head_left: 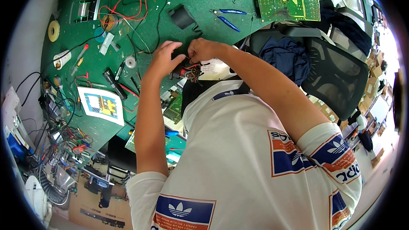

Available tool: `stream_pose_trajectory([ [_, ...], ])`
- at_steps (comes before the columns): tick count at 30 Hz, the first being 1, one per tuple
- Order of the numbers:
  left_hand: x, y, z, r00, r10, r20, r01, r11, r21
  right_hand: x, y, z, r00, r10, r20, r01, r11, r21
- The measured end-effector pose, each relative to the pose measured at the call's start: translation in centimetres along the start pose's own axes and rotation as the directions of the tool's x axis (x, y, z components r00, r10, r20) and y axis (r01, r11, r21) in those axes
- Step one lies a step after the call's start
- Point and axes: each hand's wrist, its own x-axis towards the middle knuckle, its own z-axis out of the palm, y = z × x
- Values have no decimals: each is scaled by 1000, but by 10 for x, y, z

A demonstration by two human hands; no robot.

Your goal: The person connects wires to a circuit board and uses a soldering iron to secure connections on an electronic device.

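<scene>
Near the front edge of the green bench, my left hand curves with its thumb and fingers apart, and I see nothing between them. Just beside it, the fingers of my right hand are pinched together. What they hold is too small to make out; a short red wire runs just below them. Close to my body, under both hands, sits a white-labelled unit with a bundle of coloured wires at its left side. My right forearm and shirt hide part of it.
Blue-handled nippers and a black plastic piece lie beyond my hands. A large green circuit board is at far right. Leftward are a flashlight, a printed sheet, a solder spool and tangled red leads. An office chair stands right.
</scene>
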Motion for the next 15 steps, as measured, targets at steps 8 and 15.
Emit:
stream_pose_trajectory([
  [8,-12,46,9,962,17,274,-2,998,-57,2,2,0,998,-32,-54,28,997,-74],
  [15,-10,41,7,944,-71,323,109,989,-99,-3,-2,-3,997,-31,-69,29,999,-30],
])
